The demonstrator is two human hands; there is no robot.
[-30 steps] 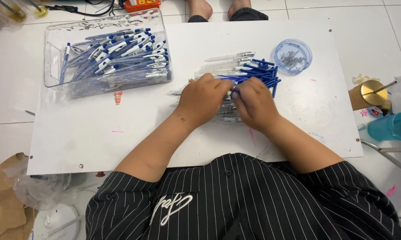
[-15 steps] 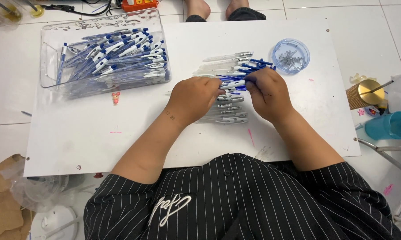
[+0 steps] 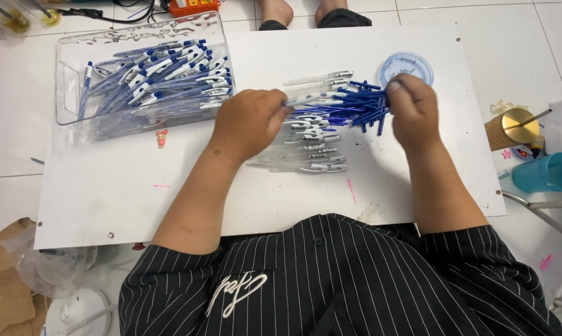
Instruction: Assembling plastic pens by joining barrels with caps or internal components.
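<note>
Beside pens (image 3: 331,118): clear tray (image 3: 69,93) left, lid (image 3: 405,65) right.

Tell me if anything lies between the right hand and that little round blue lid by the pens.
Nothing visible does. The right hand is right at the round blue lid, its fingertips at the lid's near rim. The blue pen refills lie to its left, where the left hand holds a pen.

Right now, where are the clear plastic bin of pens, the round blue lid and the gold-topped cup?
clear plastic bin (image 3: 69,74), head view, left wall.
round blue lid (image 3: 406,65), head view, centre.
gold-topped cup (image 3: 520,125), head view, top.
</note>
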